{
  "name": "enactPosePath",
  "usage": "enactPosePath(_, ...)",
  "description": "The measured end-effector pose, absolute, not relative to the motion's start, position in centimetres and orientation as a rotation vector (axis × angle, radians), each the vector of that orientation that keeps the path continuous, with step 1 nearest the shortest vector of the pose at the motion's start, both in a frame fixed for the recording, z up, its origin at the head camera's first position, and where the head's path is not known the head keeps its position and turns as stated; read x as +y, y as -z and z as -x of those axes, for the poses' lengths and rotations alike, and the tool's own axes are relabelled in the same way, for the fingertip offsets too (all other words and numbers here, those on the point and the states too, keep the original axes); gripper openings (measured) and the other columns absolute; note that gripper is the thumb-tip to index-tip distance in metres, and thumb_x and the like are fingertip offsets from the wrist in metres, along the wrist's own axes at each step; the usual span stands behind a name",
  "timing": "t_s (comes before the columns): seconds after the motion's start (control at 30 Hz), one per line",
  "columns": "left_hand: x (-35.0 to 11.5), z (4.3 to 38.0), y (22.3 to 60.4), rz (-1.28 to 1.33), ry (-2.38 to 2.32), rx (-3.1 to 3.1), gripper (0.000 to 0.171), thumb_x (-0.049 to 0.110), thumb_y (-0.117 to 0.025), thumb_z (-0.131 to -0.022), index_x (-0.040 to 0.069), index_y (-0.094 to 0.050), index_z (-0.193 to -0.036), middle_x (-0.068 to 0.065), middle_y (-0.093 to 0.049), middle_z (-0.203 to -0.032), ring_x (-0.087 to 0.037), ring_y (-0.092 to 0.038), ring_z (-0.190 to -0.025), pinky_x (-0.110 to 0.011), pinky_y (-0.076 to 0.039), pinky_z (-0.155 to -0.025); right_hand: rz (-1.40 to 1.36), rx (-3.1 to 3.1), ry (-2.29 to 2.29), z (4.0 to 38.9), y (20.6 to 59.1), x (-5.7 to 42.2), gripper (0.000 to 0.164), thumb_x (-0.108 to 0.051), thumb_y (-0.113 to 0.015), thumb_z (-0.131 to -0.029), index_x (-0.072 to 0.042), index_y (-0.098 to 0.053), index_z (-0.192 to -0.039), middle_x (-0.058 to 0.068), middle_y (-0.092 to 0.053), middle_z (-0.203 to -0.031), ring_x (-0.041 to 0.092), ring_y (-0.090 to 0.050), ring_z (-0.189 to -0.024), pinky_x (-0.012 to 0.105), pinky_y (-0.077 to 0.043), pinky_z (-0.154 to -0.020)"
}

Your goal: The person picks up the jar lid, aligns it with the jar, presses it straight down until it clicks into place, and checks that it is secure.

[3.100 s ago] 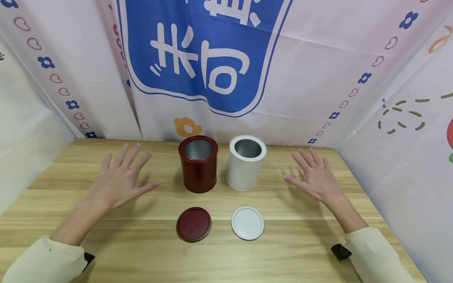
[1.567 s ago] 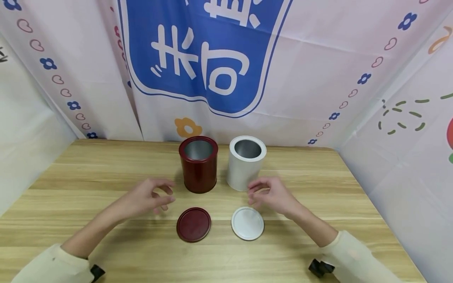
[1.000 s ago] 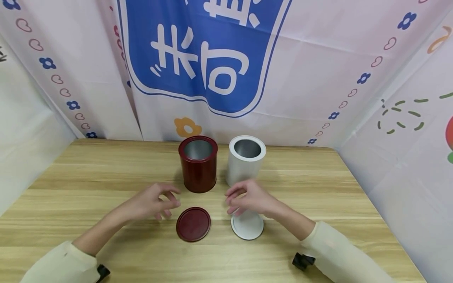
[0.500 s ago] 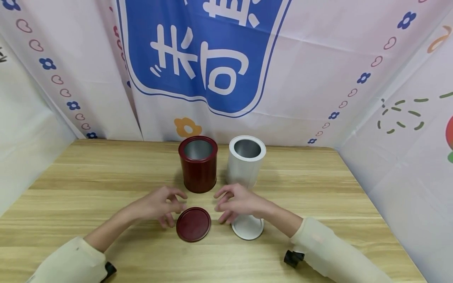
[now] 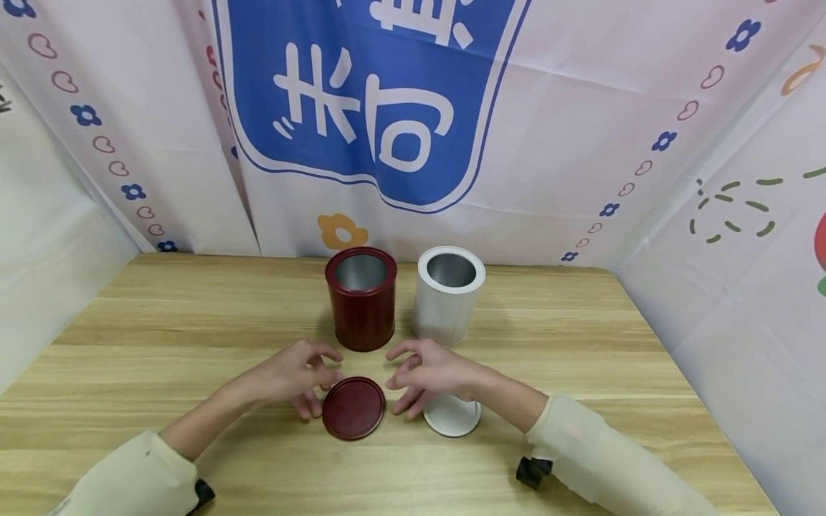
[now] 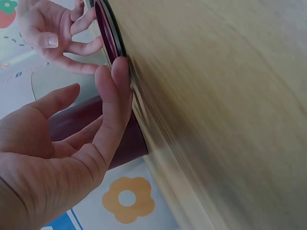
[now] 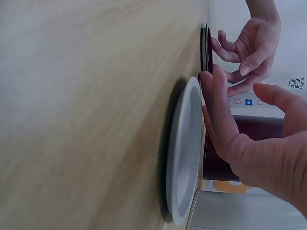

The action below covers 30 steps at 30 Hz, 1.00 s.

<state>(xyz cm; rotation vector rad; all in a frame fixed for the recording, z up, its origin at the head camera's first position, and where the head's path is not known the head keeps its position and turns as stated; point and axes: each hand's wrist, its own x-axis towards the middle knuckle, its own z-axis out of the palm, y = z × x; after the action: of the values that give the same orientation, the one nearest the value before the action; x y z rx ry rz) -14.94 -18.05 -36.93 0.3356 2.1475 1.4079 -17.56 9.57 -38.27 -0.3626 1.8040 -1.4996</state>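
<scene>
Dark red lid (image 5: pixel 353 408) lies flat on the wooden table (image 5: pixel 206 308), midway between its left and right edges. Left hand (image 5: pixel 290 376) and right hand (image 5: pixel 439 374) flank it, fingers loosely bent and gripping nothing; whether the left fingertips touch its rim I cannot tell. A white lid (image 5: pixel 454 421) lies partly hidden below the right hand. Toward the back edge stand two uncovered cans, red (image 5: pixel 364 319) and white (image 5: pixel 444 315).
</scene>
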Motion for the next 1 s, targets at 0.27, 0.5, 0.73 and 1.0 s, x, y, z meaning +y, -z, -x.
enactPosePath(0.27,-17.96,14.74,37.00,-0.322,-1.414,2.155,0.050,0.012,-0.061,-0.104,-0.019,-0.045,-0.139,-0.018,-0.063,-0.093,-0.025,-0.070,-0.060,-0.041,-0.062,-0.055,0.342,1.734,1.520,17.35,38.34,9.53,0.049,0.000,-0.058,-0.097,0.006,-0.042,-0.143,0.024,-0.066,-0.115,0.041,-0.076,-0.091,0.040,-0.065,-0.071)
enactPosePath(0.5,-17.82,14.67,37.10,-0.320,-1.416,2.158,0.049,0.011,-0.061,-0.103,-0.020,-0.046,-0.138,-0.020,-0.063,-0.092,-0.026,-0.071,-0.061,-0.040,-0.062,-0.055,0.320,1.690,1.537,17.18,38.35,9.39,0.051,-0.001,-0.059,-0.097,0.006,-0.041,-0.144,0.025,-0.068,-0.116,0.043,-0.075,-0.094,0.042,-0.065,-0.075)
enactPosePath(0.73,-17.79,14.68,37.12,-0.298,-1.430,2.157,0.050,0.013,-0.062,-0.103,-0.019,-0.046,-0.138,-0.019,-0.063,-0.091,-0.024,-0.070,-0.060,-0.040,-0.063,-0.055,0.284,1.661,1.560,17.12,38.22,9.23,0.052,-0.003,-0.060,-0.098,0.006,-0.041,-0.145,0.025,-0.067,-0.117,0.047,-0.074,-0.096,0.045,-0.064,-0.077)
enactPosePath(1.0,-18.38,15.00,37.45,-0.256,-1.482,2.093,0.048,0.016,-0.061,-0.103,-0.016,-0.048,-0.136,-0.021,-0.065,-0.094,-0.024,-0.071,-0.062,-0.039,-0.063,-0.059,0.225,1.623,1.590,17.15,38.27,9.14,0.051,-0.003,-0.058,-0.097,0.005,-0.041,-0.144,0.024,-0.068,-0.117,0.045,-0.075,-0.094,0.045,-0.064,-0.077)
